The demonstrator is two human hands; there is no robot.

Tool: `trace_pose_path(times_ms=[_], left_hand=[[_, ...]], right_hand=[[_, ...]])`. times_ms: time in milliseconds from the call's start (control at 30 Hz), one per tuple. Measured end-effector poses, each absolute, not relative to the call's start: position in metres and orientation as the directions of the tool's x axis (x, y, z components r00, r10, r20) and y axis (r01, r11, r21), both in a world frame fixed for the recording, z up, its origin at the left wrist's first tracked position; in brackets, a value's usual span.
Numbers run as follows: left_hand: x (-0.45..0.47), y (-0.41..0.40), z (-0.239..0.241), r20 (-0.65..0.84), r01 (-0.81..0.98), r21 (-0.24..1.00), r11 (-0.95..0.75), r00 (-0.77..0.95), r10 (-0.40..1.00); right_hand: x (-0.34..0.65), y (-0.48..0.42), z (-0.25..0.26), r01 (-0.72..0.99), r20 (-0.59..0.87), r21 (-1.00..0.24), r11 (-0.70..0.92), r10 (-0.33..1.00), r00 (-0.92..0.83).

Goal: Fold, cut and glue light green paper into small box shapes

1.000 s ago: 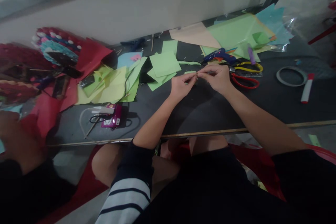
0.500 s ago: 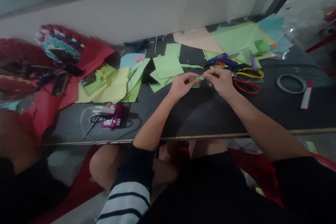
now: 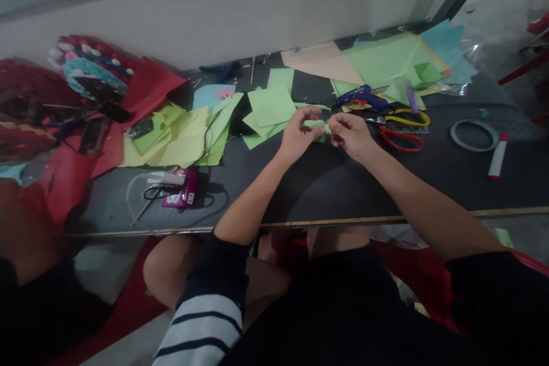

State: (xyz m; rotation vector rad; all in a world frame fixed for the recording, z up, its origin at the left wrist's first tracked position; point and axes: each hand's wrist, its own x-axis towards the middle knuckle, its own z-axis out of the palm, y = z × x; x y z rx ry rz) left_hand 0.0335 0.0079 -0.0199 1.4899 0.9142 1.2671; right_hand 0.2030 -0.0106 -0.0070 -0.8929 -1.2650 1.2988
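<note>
A small piece of light green paper (image 3: 316,124) is held between my two hands over the dark table. My left hand (image 3: 298,132) curls round its left side, thumb along the near edge and fingers raised behind. The fingertips of my right hand (image 3: 349,132) pinch its right end. The paper looks bent or rolled, its exact shape partly hidden by the fingers. Just beyond my left hand lie light green paper squares (image 3: 270,106). Scissors with red and yellow handles (image 3: 401,140) lie beside my right hand, with a blue glue gun (image 3: 362,97) behind them.
A tape roll (image 3: 474,136) and a white marker with red ends (image 3: 498,155) lie at right. Coloured sheets (image 3: 386,60) line the back. Yellow paper (image 3: 184,137) and a purple power socket box (image 3: 182,189) with a cable are at left, near another person's arm (image 3: 30,217).
My left fingers have lifted and spread a little off the paper. My right hand has turned slightly and moved a bit left, still pinching the paper's end.
</note>
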Motion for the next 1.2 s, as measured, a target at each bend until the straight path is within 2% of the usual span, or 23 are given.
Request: trace_pose_path(times_ms=[133,267,400,533,700,867,1067,1200], left_hand=[[0.039,-0.003,-0.018,0.216,-0.005,0.976,-0.216,0.031,0.976],[0.047,-0.012,-0.017,0.162,-0.112,0.982,-0.151,0.093,0.982],[0.052,-0.014,-0.022,0.202,-0.187,0.966,-0.177,0.125,0.971],[0.053,-0.013,-0.028,0.224,-0.250,0.949,-0.192,0.106,0.969],[0.056,-0.013,-0.031,0.190,-0.260,0.951,-0.165,0.073,0.979],[0.060,-0.013,-0.033,0.197,-0.312,0.934,-0.173,0.045,0.979],[0.063,-0.013,-0.035,0.173,-0.287,0.946,-0.148,0.063,0.983],[0.066,-0.014,-0.036,0.163,-0.278,0.951,-0.137,0.076,0.984]], right_hand=[[0.202,-0.010,-0.007,-0.112,0.200,-0.975,0.193,0.978,-0.051],[0.200,-0.012,-0.009,0.004,0.318,-0.948,0.319,0.943,0.100],[0.199,-0.015,-0.015,0.168,0.487,-0.872,0.459,0.845,0.220],[0.201,-0.014,-0.022,0.290,0.574,-0.810,0.510,0.792,0.209],[0.209,-0.008,-0.034,0.534,0.668,-0.683,0.498,0.723,0.180],[0.210,-0.003,-0.044,0.475,0.611,-0.745,0.469,0.766,0.201],[0.203,-0.003,-0.046,0.364,0.547,-0.820,0.442,0.792,0.270],[0.201,-0.005,-0.047,0.347,0.549,-0.823,0.450,0.789,0.277]])
